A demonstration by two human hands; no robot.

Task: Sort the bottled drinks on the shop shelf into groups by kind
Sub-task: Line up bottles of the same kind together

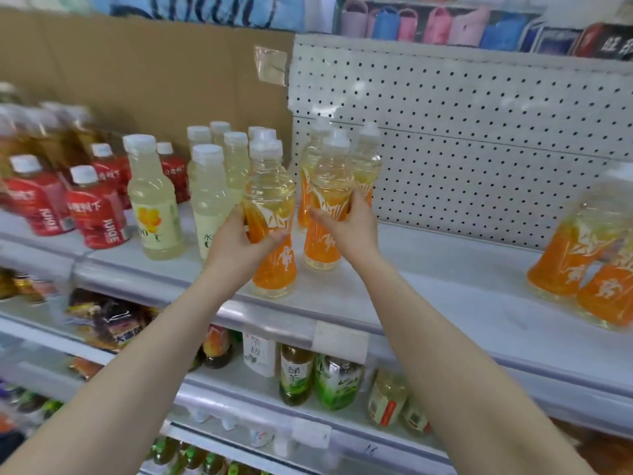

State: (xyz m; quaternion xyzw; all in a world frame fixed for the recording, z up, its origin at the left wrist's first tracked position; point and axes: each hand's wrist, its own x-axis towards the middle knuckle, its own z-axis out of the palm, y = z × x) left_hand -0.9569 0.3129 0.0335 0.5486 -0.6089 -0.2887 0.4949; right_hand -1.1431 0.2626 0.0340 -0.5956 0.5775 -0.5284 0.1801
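Note:
My left hand (239,245) grips an orange-labelled bottle (272,214) standing near the front edge of the white shelf (428,279). My right hand (346,224) grips a second orange-labelled bottle (329,200) just to its right. Two more orange-labelled bottles (368,159) stand close behind them. Pale yellow drink bottles (154,197) form a group to the left, and red juice bottles (96,214) stand further left. Two more orange bottles (582,255) stand apart at the shelf's right end.
A perforated white back panel (479,149) and brown cardboard (154,73) close the shelf's rear. Amber drink bottles (51,132) stand at the far left. The lower shelf holds green tea bottles (318,375) and other drinks. Bare shelf surface lies between the held bottles and the right pair.

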